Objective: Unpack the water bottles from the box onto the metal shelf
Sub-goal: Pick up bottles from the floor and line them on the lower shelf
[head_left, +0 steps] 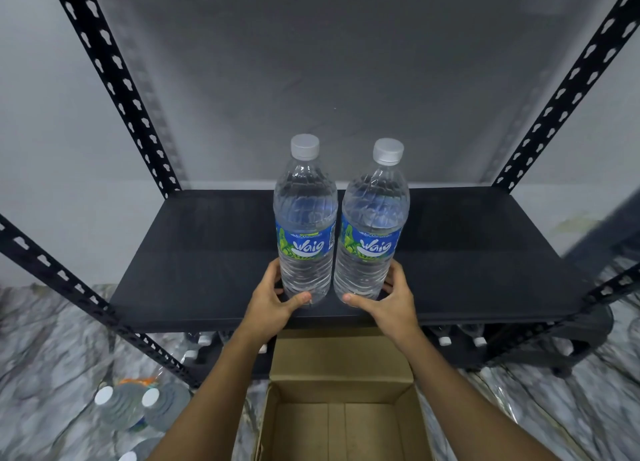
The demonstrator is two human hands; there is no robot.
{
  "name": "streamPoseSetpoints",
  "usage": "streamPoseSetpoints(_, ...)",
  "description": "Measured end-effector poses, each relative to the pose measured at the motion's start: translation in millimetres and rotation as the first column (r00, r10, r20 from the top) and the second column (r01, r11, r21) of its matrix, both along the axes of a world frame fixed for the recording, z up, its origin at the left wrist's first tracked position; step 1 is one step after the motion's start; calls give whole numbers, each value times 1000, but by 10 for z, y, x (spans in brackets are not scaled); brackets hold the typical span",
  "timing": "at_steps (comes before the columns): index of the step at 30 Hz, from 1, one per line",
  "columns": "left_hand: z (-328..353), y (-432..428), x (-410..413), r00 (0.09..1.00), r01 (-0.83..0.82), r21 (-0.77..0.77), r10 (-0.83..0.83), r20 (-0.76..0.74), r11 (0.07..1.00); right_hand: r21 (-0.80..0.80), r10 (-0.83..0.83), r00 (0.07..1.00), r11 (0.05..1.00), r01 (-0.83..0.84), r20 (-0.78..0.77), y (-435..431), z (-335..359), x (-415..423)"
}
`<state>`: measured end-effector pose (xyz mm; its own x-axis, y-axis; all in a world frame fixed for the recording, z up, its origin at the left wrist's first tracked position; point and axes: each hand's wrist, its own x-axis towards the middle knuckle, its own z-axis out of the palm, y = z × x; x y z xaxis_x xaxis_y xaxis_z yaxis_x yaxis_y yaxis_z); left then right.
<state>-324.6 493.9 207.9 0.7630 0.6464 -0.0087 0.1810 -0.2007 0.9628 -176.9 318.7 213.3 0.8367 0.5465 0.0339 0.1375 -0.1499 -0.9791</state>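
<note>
Cardboard box [341,422] nearest, looks empty from here. Placing step: left hand [268,304] wraps left bottle [304,225], right hand [394,303] wraps right bottle [372,228], both upright, touching, near front edge of shelf [485,252]. Next, I'd guess: let go, maybe nudge deeper.

Two clear bottles, left one [304,225] and right one [372,228], are showing pale grey-white caps and blue labels with green patches and white lettering. Shelf board [207,252] at frame centre is showing matte black; uprights [114,79] are showing black with rows of keyhole cut-outs. Box [341,401] at bottom centre is showing plain brown cardboard. Floor [52,356] at lower left is showing grey-white marble veining. Wall [34,114] at upper left is showing pale grey.
</note>
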Motion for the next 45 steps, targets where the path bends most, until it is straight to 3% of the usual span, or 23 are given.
streamPoseSetpoints(20,-29,-74,-8,999,-48,65,47,23,997,7,79,997,997,-79,-23,-24,-3,56)
streamPoseSetpoints(26,33,-142,10,996,-63,28,61,70,998,-13,12,995,1000,-11,100,30,33,-17)
streamPoseSetpoints(31,31,-182,31,983,-150,36,144,117,988,18,-58,994,998,57,90,51,26,-35)
streamPoseSetpoints(45,97,-287,183,986,-146,55,140,94,988,71,-73,990,995,65,123,-92,49,87)
